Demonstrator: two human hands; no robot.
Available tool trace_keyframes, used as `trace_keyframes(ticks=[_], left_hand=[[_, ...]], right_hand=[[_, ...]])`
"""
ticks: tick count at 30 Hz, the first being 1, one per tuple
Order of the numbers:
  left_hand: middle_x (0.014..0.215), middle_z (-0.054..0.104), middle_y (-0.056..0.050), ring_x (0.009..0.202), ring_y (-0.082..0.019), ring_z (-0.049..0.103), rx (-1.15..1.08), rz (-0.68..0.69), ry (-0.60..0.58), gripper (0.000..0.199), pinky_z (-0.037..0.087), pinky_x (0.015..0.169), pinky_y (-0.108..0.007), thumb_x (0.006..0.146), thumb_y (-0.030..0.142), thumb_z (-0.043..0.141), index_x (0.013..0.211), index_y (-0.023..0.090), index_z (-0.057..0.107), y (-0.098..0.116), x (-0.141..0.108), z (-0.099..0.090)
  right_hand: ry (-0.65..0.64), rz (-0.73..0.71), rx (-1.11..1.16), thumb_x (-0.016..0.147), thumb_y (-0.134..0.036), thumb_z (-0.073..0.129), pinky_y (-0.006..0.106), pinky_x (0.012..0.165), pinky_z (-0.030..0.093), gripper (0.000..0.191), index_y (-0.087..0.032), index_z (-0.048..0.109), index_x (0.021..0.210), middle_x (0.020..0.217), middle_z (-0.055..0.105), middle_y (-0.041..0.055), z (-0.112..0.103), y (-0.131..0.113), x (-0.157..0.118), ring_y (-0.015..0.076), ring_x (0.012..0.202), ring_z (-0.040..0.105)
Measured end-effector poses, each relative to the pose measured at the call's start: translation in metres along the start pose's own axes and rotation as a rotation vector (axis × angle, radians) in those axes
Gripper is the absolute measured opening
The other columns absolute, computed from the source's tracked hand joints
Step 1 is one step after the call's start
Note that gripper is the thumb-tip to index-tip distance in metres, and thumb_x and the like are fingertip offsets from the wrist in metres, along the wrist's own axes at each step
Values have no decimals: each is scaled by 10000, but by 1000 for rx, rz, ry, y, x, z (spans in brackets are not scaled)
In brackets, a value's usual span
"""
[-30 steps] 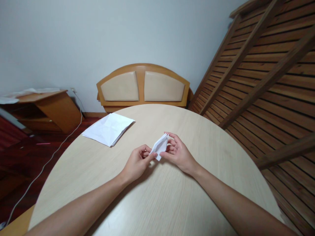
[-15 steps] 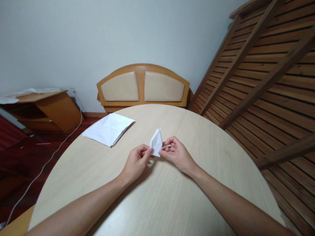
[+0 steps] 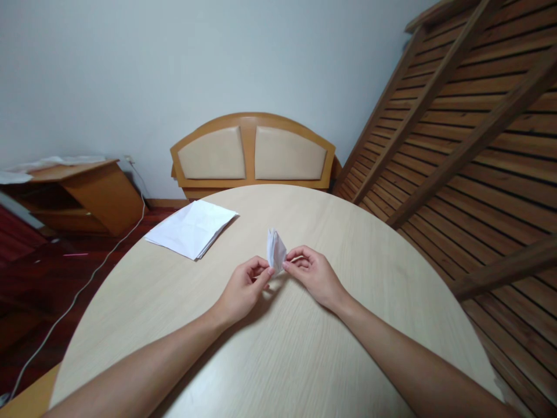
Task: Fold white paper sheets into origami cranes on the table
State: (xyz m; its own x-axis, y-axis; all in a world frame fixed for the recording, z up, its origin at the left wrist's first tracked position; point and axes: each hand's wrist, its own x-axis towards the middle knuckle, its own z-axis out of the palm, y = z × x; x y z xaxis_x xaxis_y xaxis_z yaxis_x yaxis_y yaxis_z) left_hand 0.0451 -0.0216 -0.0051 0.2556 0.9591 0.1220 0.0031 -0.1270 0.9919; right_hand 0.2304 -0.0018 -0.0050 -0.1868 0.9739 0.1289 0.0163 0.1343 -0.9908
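Pale round table [image 3: 331, 348], small folded paper [image 3: 275, 251] pinched from both sides

Folded paper: white, several layers, creased, roughly upright with its narrow end at the top. Position: over the middle of the tabletop, between the two hands. Layers fan slightly apart at the top edge. Whether the lower edge touches the tabletop, cannot tell.

Left hand [image 3: 243, 290]: thumb and fingers drawn together on the lower left corner of the paper; no gap at the tips beyond the paper's thickness. Other fingers curled behind, partly hidden.

Right hand [image 3: 319, 278]: thumb and index finger at the lower right edge, tips nearly meeting, paper nipped between. Remaining fingers loosely bent. Both forearms bare, reaching in from the near side of the table.

Further out, on the far left of the tabletop: a stack of paper [image 3: 191, 229], white, flat, top sheet marked with creases, edges a little uneven. Well apart from the hands.

Beyond the far rim: headboard [image 3: 249, 145], arched wooden frame around two cream padded panels, set before a pale wall [image 3: 261, 58]. Right side: large slatted wooden panel [image 3: 478, 145], leaning at a slant, crossed by thick beams.

Left side: wooden cabinet [image 3: 100, 194] with white sheeting [image 3: 65, 161] on top. White cable [image 3: 82, 293] trails over the dark reddish floor [image 3: 43, 296]. Thin pink object [image 3: 75, 254] lies there too, too small to identify.
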Motion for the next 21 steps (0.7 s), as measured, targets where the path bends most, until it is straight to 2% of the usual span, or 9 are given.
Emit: trace_keyframes(ticks=[9, 16, 21], left_hand=[[857, 686, -53, 748, -132, 611, -28, 25, -21, 272, 516, 631, -228, 851, 412, 695, 882, 143, 668, -1, 0, -4], [1017, 699, -90, 876, -186, 653, -84, 34, -34, 305, 574, 654, -279, 822, 382, 741, 1000, 150, 656, -1, -1, -2], [942, 743, -95, 832, -174, 684, -21, 8, 13, 322, 519, 630, -238, 865, 422, 687, 1024, 142, 685, 2, 1, -3]], right_hand=[[-12, -43, 81, 754, -324, 766, 309, 770, 520, 247, -203, 604, 897, 874, 668, 8, 1, -1, 1, 147, 792, 663], [-8, -100, 6, 785, -304, 734, 294, 726, 507, 204, -201, 582, 874, 832, 643, 3, 2, -3, -1, 144, 776, 635], [29, -177, -27, 788, -275, 739, 292, 708, 508, 241, -229, 532, 903, 854, 630, -8, 2, -5, -3, 148, 783, 631]])
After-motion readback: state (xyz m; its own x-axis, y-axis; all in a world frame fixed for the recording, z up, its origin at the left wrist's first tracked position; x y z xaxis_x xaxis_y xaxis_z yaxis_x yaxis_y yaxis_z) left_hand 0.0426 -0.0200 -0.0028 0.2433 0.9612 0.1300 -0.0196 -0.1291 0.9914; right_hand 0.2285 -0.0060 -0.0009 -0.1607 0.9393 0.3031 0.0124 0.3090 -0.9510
